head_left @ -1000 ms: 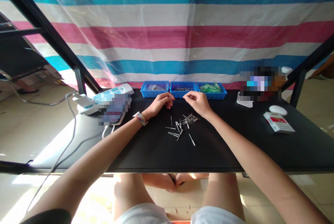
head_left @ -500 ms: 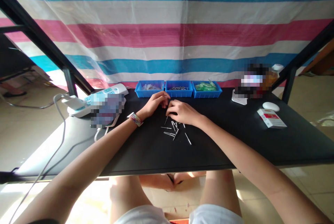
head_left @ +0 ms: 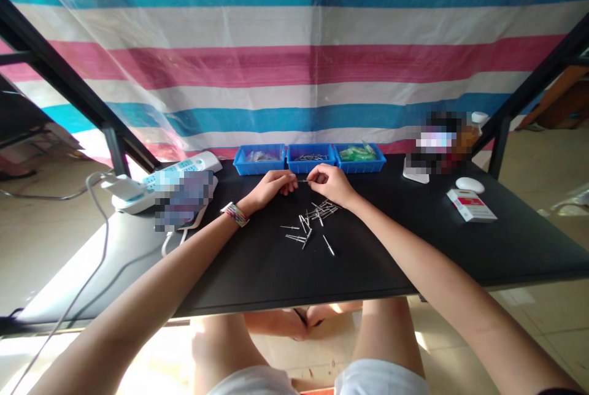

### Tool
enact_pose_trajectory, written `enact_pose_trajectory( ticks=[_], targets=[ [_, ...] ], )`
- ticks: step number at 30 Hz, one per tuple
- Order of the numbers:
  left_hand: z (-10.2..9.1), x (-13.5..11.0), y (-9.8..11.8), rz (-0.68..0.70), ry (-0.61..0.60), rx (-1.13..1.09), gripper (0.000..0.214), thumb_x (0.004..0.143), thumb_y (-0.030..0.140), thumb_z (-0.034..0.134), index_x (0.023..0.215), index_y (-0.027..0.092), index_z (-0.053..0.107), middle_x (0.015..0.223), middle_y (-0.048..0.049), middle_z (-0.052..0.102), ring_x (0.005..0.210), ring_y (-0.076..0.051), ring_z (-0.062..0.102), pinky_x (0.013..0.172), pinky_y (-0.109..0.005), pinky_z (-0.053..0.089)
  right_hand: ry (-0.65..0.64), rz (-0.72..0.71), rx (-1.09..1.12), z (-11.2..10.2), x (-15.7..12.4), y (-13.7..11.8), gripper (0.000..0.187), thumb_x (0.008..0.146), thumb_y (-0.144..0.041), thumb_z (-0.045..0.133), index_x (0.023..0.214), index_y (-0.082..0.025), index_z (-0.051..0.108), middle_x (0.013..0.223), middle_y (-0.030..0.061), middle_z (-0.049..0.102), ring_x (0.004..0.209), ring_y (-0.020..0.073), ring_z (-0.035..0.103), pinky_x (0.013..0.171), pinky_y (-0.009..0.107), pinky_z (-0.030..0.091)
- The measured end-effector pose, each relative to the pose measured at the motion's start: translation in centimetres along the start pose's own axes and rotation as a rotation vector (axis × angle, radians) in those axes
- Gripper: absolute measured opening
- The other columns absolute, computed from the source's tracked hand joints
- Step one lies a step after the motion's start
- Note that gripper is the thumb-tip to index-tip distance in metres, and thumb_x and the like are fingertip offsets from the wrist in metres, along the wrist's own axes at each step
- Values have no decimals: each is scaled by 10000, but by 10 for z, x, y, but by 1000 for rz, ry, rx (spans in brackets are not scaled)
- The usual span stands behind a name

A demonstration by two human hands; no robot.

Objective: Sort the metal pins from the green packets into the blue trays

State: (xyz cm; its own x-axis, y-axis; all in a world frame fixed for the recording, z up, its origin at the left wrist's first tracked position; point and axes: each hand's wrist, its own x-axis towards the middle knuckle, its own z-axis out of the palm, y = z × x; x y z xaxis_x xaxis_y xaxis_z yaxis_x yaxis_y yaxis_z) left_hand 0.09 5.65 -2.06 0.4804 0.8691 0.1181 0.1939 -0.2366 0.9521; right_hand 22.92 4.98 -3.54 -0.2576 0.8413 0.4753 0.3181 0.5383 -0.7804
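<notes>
A thin metal blind rivet (head_left: 302, 181) spans the small gap between my two hands, in front of the blue bins. My right hand (head_left: 334, 186) pinches one end of it between thumb and fingertips. At its other end are the curled fingers of my left hand (head_left: 272, 189), closed around the tip; what else they hold is hidden. A loose heap of silver blind rivets (head_left: 317, 213) lies on the black table just below my hands, several of them scattered toward me. The middle blue bin (head_left: 311, 166), right behind my hands, contains more rivets.
A left blue bin (head_left: 259, 168) has clear bags in it; a right blue bin (head_left: 359, 167) has green ones. Left stand a power strip (head_left: 196, 163) and a blurred phone. At right are a white mouse-like object (head_left: 470, 185), a red-white box (head_left: 471, 206) and a bottle.
My right hand has lifted a rivet from the heap and brought it level to my left hand. More of the heap now shows. The view has shifted slightly.
</notes>
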Motion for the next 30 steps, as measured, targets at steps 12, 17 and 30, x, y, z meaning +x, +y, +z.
enact_pose_trajectory(
  ticks=[12,17,30],
  targets=[
    [0,-1,1,10,28,-12,287,819,427,740,839,142,712,759,-29,665,629,-122,581,599,-242,443,19,285,340,3,-2,-4,201,769,-377,751,848,-200,701,758,12,708,548,132,615,471,238,468],
    [0,0,-1,10,31,-20,315,789,438,793,850,138,720,760,-28,671,631,-121,586,602,-240,447,30,333,441,4,-2,-6,229,724,-382,783,806,-191,688,728,14,707,546,127,627,466,225,497],
    [1,-1,2,13,29,-30,285,774,402,796,814,142,685,722,-5,636,625,-116,571,600,-237,449,69,298,395,6,-3,-8,185,701,-317,774,801,-192,681,738,-5,672,579,135,646,480,232,519]
  ],
)
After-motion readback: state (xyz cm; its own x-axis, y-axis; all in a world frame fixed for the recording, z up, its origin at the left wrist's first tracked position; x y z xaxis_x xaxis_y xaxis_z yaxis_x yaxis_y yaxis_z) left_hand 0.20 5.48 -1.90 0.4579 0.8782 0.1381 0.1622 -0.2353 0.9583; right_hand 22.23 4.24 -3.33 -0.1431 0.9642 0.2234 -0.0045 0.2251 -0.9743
